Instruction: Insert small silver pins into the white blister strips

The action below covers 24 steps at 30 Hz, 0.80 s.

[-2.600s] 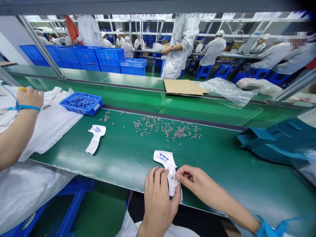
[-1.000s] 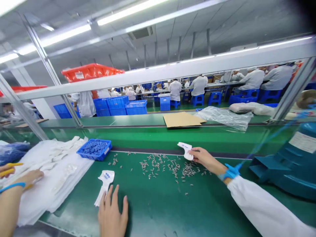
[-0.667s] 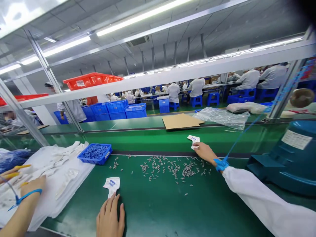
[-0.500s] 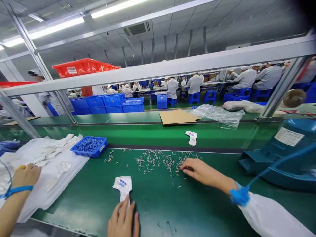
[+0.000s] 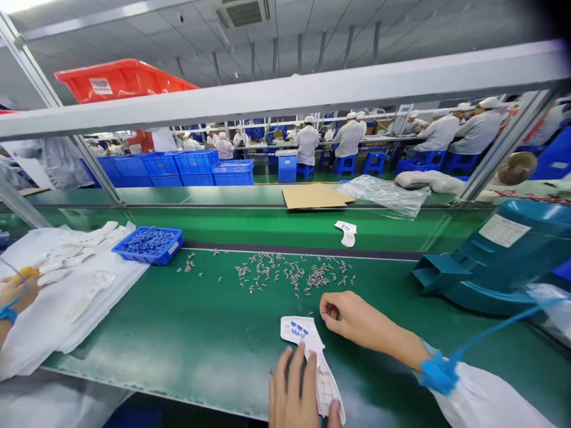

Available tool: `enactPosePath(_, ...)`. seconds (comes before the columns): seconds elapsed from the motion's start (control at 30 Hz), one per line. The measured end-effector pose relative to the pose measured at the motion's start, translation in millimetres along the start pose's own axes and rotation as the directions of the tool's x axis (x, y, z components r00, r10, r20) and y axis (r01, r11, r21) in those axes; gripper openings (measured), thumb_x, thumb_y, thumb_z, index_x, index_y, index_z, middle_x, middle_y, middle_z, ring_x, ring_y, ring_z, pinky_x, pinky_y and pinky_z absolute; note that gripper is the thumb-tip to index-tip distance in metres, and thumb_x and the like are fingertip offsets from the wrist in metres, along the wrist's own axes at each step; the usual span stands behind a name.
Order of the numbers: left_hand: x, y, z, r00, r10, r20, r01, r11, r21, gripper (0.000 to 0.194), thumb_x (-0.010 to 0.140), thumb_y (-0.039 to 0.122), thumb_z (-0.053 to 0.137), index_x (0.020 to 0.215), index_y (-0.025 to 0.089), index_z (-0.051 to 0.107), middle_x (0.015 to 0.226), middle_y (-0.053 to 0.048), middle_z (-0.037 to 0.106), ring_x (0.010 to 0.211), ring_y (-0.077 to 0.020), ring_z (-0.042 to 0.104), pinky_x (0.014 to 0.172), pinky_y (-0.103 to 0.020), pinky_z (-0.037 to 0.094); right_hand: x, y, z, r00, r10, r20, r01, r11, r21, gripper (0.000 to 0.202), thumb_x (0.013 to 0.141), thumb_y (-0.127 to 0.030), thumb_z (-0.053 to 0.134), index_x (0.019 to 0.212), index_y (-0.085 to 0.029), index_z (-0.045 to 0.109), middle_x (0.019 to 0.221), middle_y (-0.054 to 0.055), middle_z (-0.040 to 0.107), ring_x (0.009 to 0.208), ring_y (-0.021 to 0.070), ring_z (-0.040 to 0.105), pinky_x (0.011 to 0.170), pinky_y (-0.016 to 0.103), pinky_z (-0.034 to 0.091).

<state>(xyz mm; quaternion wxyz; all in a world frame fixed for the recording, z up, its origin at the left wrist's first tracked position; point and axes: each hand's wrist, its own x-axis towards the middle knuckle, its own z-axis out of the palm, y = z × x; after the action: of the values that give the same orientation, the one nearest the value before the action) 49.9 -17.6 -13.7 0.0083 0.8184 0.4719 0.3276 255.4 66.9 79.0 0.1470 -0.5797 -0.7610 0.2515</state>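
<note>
A white pistol-shaped plastic housing half with blue parts in its head lies on the green bench in front of me. My left hand holds its handle, with fingers on the left side and thumb on the right edge. Just right of the housing head, my right hand is curled with thumb and fingertips pinched. Whatever sits in that pinch is too small or hidden to make out. Beyond the hands, many small metal pieces that look like screws are scattered over the bench.
A blue tray of small blue parts stands left, beside white housings on white sheeting. A co-worker's hand is there. Another white housing lies on the green strip ahead. A teal machine stands right; cardboard lies behind.
My left hand has moved right with the white housing, which now lies near my right hand. My right hand has drawn back from the screws toward me. The camera view has shifted.
</note>
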Motion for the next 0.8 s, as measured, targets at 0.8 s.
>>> enactPosePath(0.8, 30, -18, -29.9, 0.912, 0.081, 0.403, -0.029, 0.991, -0.134, 0.069, 0.096, 0.062, 0.044, 0.151, 0.021, 0.033, 0.161, -0.001, 0.028, 0.149, -0.0287, 0.024, 0.119, -0.052, 0.031, -41, -24, 38, 0.960, 0.144, 0.241, -0.226, 0.907, 0.357, 0.014, 0.089, -0.028, 0.056, 0.081, -0.019, 0.063, 0.066, -0.003, 0.055, 0.062, 0.0129, 0.048, 0.056, 0.023, 0.034)
